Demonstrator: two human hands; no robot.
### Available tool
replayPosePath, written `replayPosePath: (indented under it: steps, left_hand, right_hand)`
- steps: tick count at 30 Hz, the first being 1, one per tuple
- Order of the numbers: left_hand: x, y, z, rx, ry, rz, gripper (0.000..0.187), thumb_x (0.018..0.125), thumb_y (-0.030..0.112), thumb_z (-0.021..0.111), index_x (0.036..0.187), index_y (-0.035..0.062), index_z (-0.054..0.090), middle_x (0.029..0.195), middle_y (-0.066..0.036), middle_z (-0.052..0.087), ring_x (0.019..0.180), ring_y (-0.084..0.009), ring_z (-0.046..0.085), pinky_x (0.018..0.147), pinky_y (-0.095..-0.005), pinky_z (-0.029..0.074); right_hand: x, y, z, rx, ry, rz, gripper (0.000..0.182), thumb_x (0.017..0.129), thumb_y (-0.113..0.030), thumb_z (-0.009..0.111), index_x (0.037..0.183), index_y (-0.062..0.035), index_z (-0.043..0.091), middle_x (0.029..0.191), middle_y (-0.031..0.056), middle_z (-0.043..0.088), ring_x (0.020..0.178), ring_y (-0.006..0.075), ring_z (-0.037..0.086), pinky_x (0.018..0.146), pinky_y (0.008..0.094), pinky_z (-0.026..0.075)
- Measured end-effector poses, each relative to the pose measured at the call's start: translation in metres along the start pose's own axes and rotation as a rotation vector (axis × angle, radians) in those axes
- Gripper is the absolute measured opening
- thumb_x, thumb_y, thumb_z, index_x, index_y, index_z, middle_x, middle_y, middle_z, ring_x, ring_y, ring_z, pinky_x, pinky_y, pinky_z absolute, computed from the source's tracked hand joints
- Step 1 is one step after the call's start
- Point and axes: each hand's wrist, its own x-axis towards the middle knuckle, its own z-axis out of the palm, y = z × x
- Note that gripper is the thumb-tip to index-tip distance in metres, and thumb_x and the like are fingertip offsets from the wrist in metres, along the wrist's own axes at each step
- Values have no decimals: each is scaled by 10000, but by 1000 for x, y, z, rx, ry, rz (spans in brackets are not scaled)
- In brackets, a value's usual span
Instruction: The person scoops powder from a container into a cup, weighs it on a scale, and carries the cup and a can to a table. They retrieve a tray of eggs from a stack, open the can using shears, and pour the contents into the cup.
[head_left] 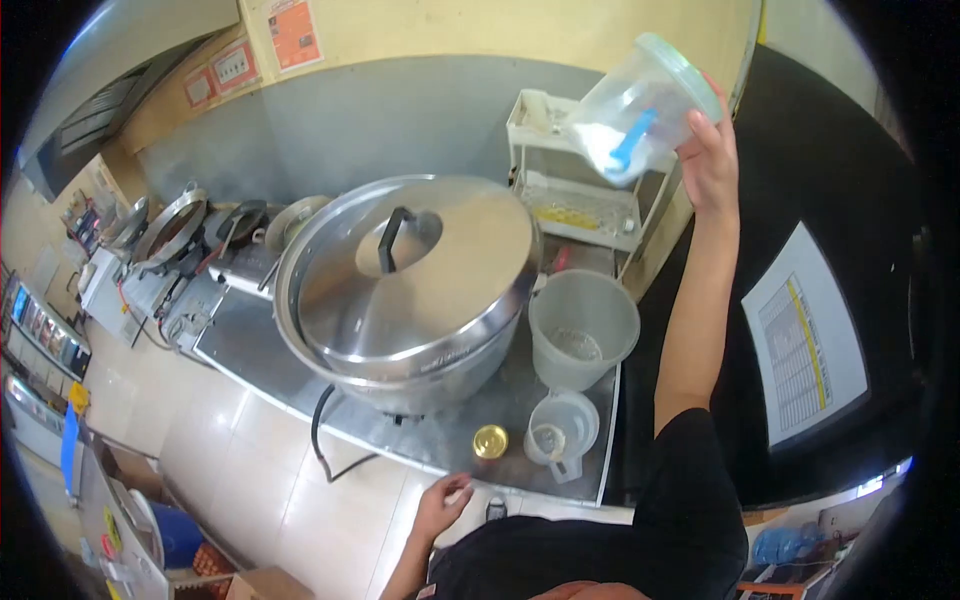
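My right hand (708,150) is raised at the upper right and grips a clear tub (625,95) by its greenish lid end. The tub is tilted, and a blue scoop (632,140) and white powder show inside it. Low in the view, my left hand (442,506) hangs by the counter's front edge, fingers slightly curled and apart, holding nothing. A gold lid (490,442) lies on the counter near it. Beside that stand a clear measuring jug (574,420) and a translucent bucket (584,320). A large steel pot with its lid (420,270) fills the middle.
A white tiered rack (580,230) stands against the wall, behind the bucket. Pans (175,230) sit at the left end. A black cable (320,440) hangs over the counter's front edge (400,460). A printed sheet (808,340) is on the dark surface at right.
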Motion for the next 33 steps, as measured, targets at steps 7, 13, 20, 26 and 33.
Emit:
replayPosePath:
  steps: [7,13,20,26,33]
  left_hand:
    - [-40,197,-11,-1042,-120,1065,1012,887,559,711,1605,121,148,1603,-147,301,1443,-326,384,1097,-504,443]
    - [-59,148,-16,-1050,490,671,935,932,761,390,1576,106,213,1558,-135,345,1454,-332,335,1167,-531,334]
    - [-48,99,-25,-1160,133,213,795,960,679,415,1491,87,391,1423,-142,518,1282,-314,549,1023,-471,506]
    - [-16,24,-36,-1173,-745,-140,789,922,703,469,1424,94,487,1328,-176,581,1132,-349,613,817,-520,567]
    - [-11,38,-25,-1342,-344,-291,753,887,693,543,1385,130,525,1159,-301,585,810,-349,624,703,-371,557]
  right_hand:
    - [-172,-47,157,-151,-645,18,843,632,-312,935,1324,-61,526,1290,92,544,1227,228,529,1053,372,409]
    - [-265,-68,203,-306,-729,146,764,710,-409,890,1336,-117,562,1405,262,430,1278,451,478,1054,497,430]
    - [-316,-66,208,-486,-620,6,597,709,-422,848,1246,-226,674,1333,227,477,1143,404,524,967,505,423]
    - [-321,-94,132,-462,-732,-42,725,663,-424,823,1335,-216,647,1385,219,496,1195,384,530,1009,484,398]
    - [-455,-48,-6,-701,426,743,564,1019,-400,558,1473,-76,471,1477,102,497,1317,222,487,1041,340,402]
